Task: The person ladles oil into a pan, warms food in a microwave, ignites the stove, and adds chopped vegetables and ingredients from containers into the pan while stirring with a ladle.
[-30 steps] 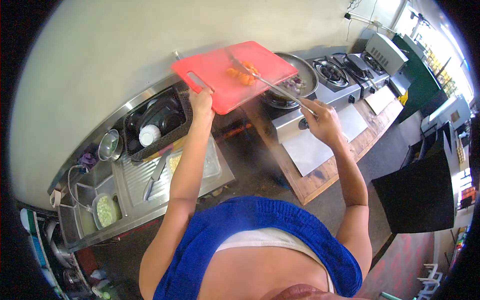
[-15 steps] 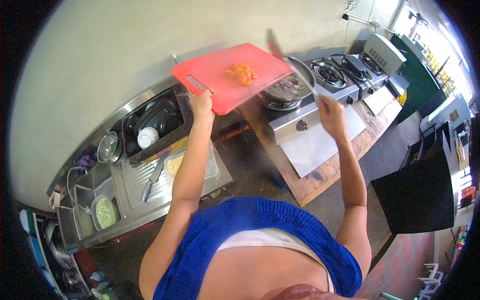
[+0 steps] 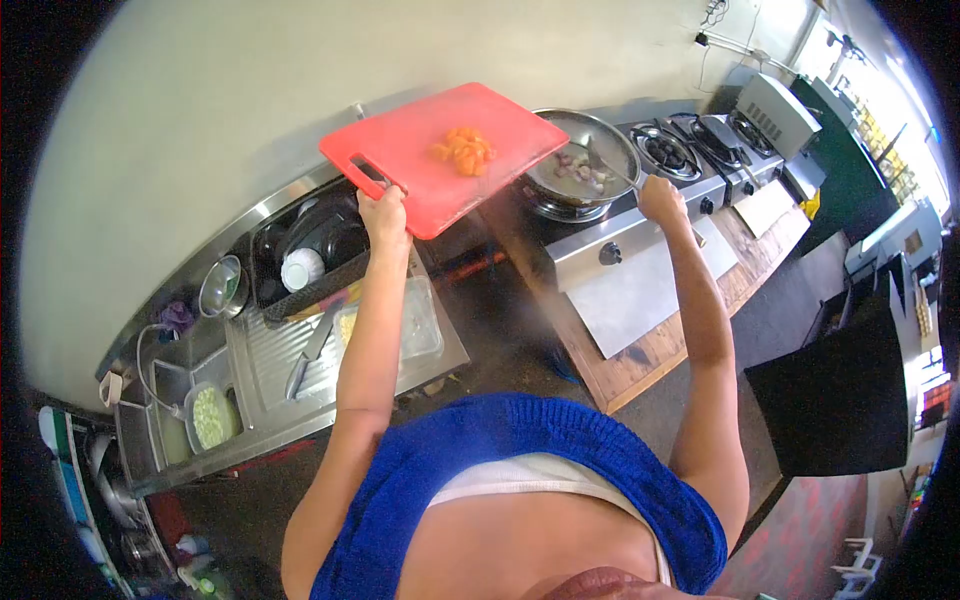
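Cutting board (image 3: 505,128) beyond left hand (image 3: 384,218), handle end gripped.

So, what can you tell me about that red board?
The board is a flat, roughly rectangular slab, red and plastic-looking, with rounded corners and an oblong handle slot at its left end. Chopped orange pieces lie heaped near its middle. The left hand holds it up by the corner beside the slot. Its right end overlaps the pan in this view; whether they touch, and how far the board tilts, I can't tell.
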A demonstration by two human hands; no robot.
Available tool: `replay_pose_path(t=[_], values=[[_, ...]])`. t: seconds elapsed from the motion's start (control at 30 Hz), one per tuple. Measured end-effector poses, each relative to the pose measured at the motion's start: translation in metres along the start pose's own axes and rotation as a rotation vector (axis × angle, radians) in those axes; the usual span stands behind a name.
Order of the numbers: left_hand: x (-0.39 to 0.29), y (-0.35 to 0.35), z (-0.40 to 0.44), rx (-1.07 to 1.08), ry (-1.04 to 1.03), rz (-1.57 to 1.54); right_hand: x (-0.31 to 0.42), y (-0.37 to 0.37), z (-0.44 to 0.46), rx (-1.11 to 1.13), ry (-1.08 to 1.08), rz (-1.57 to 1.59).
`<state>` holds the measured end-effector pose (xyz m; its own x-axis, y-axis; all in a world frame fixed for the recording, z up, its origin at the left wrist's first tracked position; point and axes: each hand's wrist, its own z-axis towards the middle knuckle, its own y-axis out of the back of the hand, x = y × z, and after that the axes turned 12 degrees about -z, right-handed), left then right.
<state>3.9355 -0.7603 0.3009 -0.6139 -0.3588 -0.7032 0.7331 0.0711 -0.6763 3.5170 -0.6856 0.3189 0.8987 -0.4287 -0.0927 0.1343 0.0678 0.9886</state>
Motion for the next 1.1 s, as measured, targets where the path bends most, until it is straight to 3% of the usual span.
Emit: replay_pose_path(t=[0.4, 0.67, 0.97, 1.1], values=[[-0.004, -0.001, 0.001, -0.010, -0.006, -0.052, -0.009, 0.000, -0.013, 0.000, 0.001, -0.024], [0.005, -0.006, 0.002, 0.045, -0.035, -0.031, 0.007, 0.032, -0.044, -0.278, 0.087, 0.187], [0.003, -0.006, 0.001, 0.002, -0.020, -0.073, -0.024, 0.024, -0.040, -0.230, 0.036, 0.112], [0.004, 0.002, 0.004, -0.016, 0.000, -0.026, -0.021, 0.052, -0.060, -0.212, 0.130, 0.319]])
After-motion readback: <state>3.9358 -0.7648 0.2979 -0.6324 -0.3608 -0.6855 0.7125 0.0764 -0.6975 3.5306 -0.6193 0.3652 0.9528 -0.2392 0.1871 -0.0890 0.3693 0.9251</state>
